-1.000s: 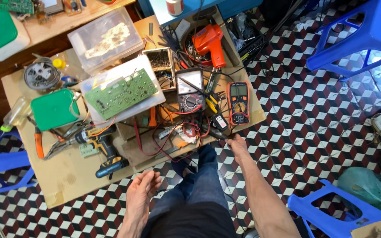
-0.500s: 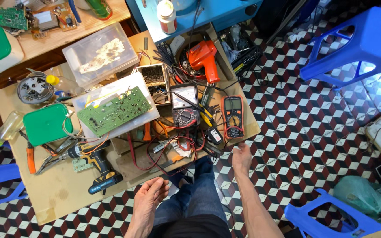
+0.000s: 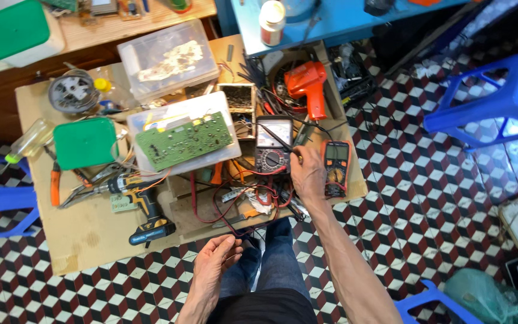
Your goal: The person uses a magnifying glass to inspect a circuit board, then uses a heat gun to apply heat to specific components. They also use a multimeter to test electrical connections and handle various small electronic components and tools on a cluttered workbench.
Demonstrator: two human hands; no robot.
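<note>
My right hand [image 3: 308, 174] reaches over the low cardboard-topped table [image 3: 85, 240]. Its fingers are curled around a thin black test probe [image 3: 278, 138] that lies across the dark analog multimeter [image 3: 273, 157]. Just right of the hand lies a digital multimeter [image 3: 336, 168] with an orange rim. Red and black leads [image 3: 229, 210] tangle below the meters. My left hand [image 3: 214, 264] hovers over my lap by the table's near edge, palm up, fingers loosely bent, holding nothing.
A green circuit board [image 3: 184, 141] lies on a clear box. An orange soldering gun [image 3: 307, 84] sits behind the meters, and a cordless drill [image 3: 142, 207], orange-handled pliers [image 3: 55, 186] and a green-lidded box [image 3: 85, 143] lie to the left. Blue stools [image 3: 499, 102] stand on the checkered floor.
My right hand has moved from the table's near edge up between the two meters and closed on the probe. My left hand has curled a little and stays low.
</note>
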